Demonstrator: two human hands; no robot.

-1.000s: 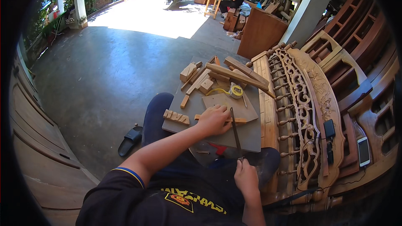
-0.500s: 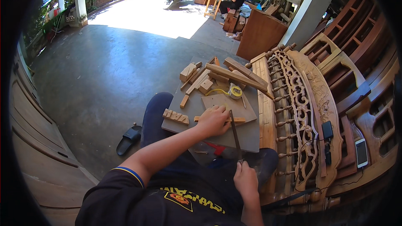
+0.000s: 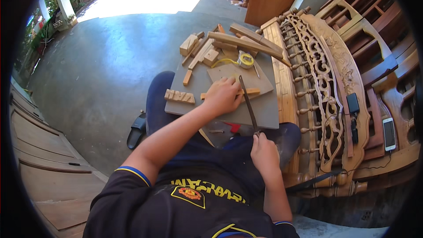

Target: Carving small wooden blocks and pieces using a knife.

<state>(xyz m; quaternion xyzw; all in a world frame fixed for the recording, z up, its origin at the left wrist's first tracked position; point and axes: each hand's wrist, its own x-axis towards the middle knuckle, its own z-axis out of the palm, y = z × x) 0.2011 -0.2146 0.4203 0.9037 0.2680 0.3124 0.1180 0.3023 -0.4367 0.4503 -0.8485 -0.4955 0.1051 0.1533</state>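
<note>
My left hand (image 3: 222,95) is closed over a small wooden strip (image 3: 252,91), pressing it on the grey work board in front of me. In my right hand (image 3: 265,151) is the handle of a long, narrow dark file (image 3: 250,108). Its blade points away from me and crosses the strip just right of my left hand. A notched wood block (image 3: 179,96) lies left of that hand. Beyond the strip sits a flat square wooden board (image 3: 260,79), with a yellow tape measure (image 3: 245,60) at its far edge.
Several wood offcuts (image 3: 200,54) are heaped at the board's (image 3: 176,107) far side. Carved wooden furniture (image 3: 315,83) stands close on the right, with a phone (image 3: 389,134) on it. A black sandal (image 3: 137,131) rests on the floor at left; part of something red (image 3: 233,127) shows below the board.
The view has tipped downward, so the bench items sit higher in the picture and the seated person far off is out of sight. Both hands keep their holds; the file has shifted only slightly.
</note>
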